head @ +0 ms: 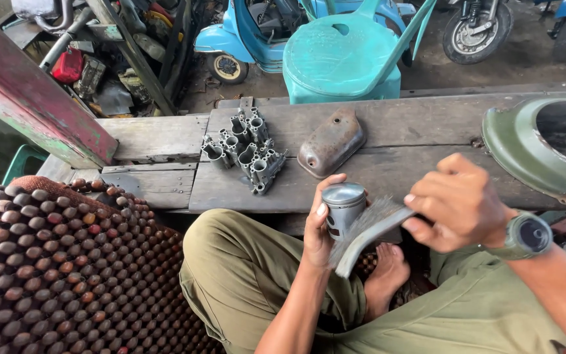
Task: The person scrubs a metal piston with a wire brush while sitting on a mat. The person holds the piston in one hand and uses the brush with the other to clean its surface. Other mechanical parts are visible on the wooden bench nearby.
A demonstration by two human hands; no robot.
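Note:
My left hand [319,226] grips a small grey metal piston [343,204], crown up, just above my lap. My right hand [456,204], with a green wristwatch [525,237] on its wrist, holds a wire brush [367,231] whose bristles press against the piston's side. I sit cross-legged in olive trousers, one bare foot [388,272] showing under the brush.
A low wooden bench [420,134] in front of me carries a cluster of grey metal castings [247,151] and a rusty oval cover [331,143]. A green curved body panel [525,147] lies at right. A wooden bead mat [60,269] is at left. A teal plastic chair [345,56] and scooters stand beyond.

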